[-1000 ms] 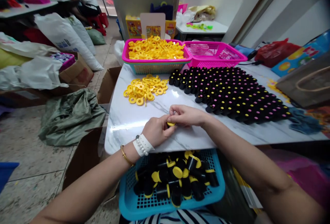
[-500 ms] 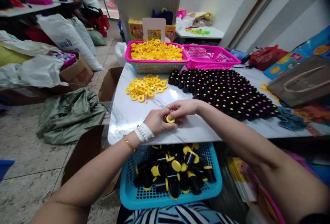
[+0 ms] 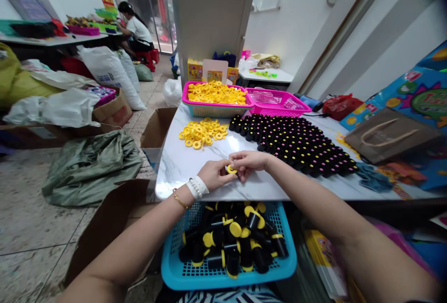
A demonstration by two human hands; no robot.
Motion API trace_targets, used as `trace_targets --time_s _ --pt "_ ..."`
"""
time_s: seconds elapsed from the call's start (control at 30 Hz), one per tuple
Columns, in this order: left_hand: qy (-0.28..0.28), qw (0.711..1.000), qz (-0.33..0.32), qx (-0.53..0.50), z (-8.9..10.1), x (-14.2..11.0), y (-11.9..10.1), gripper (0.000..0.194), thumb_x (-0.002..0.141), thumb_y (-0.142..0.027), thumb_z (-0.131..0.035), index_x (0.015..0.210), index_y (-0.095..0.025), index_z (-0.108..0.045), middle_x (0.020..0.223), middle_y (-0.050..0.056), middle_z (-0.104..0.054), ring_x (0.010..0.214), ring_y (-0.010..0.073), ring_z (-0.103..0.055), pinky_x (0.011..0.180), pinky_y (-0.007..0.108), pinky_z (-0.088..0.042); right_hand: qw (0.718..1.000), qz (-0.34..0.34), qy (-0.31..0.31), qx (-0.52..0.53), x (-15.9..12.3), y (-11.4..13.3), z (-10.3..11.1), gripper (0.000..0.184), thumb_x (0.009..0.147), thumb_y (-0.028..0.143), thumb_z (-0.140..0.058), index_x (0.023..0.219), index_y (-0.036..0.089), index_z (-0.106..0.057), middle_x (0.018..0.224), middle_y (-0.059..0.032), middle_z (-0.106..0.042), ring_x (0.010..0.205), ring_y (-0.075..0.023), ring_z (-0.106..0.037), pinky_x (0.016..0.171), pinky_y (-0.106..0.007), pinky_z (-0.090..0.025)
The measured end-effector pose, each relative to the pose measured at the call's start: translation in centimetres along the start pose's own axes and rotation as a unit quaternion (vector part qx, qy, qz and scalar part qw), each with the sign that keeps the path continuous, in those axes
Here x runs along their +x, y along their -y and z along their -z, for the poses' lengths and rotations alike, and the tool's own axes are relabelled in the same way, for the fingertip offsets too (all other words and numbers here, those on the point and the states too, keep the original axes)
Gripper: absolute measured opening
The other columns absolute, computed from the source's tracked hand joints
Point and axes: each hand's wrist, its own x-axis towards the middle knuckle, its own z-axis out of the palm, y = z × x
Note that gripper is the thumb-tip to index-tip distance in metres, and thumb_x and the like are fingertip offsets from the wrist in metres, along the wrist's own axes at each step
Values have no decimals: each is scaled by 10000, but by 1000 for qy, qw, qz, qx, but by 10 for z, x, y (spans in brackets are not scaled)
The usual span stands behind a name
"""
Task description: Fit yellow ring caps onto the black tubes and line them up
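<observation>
Left hand [image 3: 213, 175] and right hand [image 3: 249, 161] are clamping round yellow plastic piece [image 3: 231, 170] above white marbled table [image 3: 181, 172]; yellow-capped black cylinders [image 3: 233, 262] are filling blue plastic basket [image 3: 228, 284]; loose yellow rings [image 3: 204, 131] are lying unused.

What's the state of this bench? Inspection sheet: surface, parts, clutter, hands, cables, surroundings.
Surface: white marbled tabletop, glossy, with glare patches.
Job's things: pile of yellow rings; pink-rimmed basket heaped with yellow pieces; black cylinders massed upright, yellow or pink centres; blue basket below the near edge, cylinders with yellow ends jumbled inside.
Clutter: red bag, brown handled bag, blue cloth, all toward the right.
Left hand: grip closed on a yellow round piece.
Right hand: fingers at that piece, grip partly hidden.
Cables: dark cord near the red bag; ends unclear.
Surroundings: green sacking on the floor, left; person seated beyond.
</observation>
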Motion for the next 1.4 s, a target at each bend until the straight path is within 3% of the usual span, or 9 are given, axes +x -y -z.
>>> trace_targets --time_s 0.2,0.37,0.57,0.73,0.9,1.07,1.13,1.3,1.4 --pt "-2 1000 6 -11 -3 0 -2 252 787 -304 -622 996 -182 -693 605 -32 -602 551 106 -522 568 201 -380 998 -8 47 37 3 2 11 396 708 468 -773 836 178 -535 614 38 -627 577 -153 -679 588 -295 -582" --pt "5 1000 10 -25 -3 3 0 294 779 -327 -654 1034 -188 -703 584 -36 -588 547 104 -508 578 206 -381 996 -17 63 -66 1 14 10 340 693 372 -809 716 165 -540 533 67 -566 468 -81 -568 535 -240 -555" --pt "11 999 23 -23 -1 8 -1 245 773 -294 -656 990 -194 -707 606 -34 -604 551 103 -525 596 218 -387 992 -76 67 -78 6 18 18 401 693 450 -794 864 146 -597 670 -28 -694 557 -171 -685 560 -303 -582" --pt "11 999 34 -6 -2 8 -4 312 770 -332 -678 1051 -198 -664 623 -28 -615 572 126 -542 590 235 -382 997 -30 54 -52 4 10 17 488 725 566 -732 915 148 -566 695 -38 -699 556 -168 -689 555 -291 -572" --pt "28 998 40 -26 4 5 -3 303 759 -377 -706 966 -166 -644 644 -19 -617 580 126 -538 581 234 -374 994 -20 1 -106 -3 10 4 403 753 498 -734 846 168 -521 677 2 -659 519 -128 -650 502 -227 -512" --pt "44 997 23 -62 12 5 2 207 870 -375 -584 903 -174 -618 578 -49 -538 535 101 -470 550 211 -333 987 30 -79 -139 -9 7 -9 344 807 461 -682 850 191 -473 640 52 -583 474 -107 -607 434 -193 -433" --pt "54 998 20 -37 10 4 3 202 877 -381 -577 863 -180 -592 558 -52 -523 527 106 -471 543 213 -322 988 43 -89 -115 -10 3 -15 332 827 461 -655 857 201 -451 603 69 -560 452 -110 -598 419 -192 -420" --pt "37 995 17 87 3 -9 -8 263 909 -427 -510 1020 -190 -534 716 8 -637 653 179 -601 575 245 -364 979 83 -169 -73 -13 -10 -48 304 875 468 -576 871 215 -408 557 70 -583 410 -109 -580 384 -176 -371" --pt "83 990 -8 115 4 -30 -20 247 860 -432 -563 978 -217 -528 706 -8 -638 629 179 -607 554 242 -373 986 92 -138 -33 -21 -23 -73 284 900 469 -530 854 213 -416 516 81 -559 381 -97 -545 373 -169 -362"
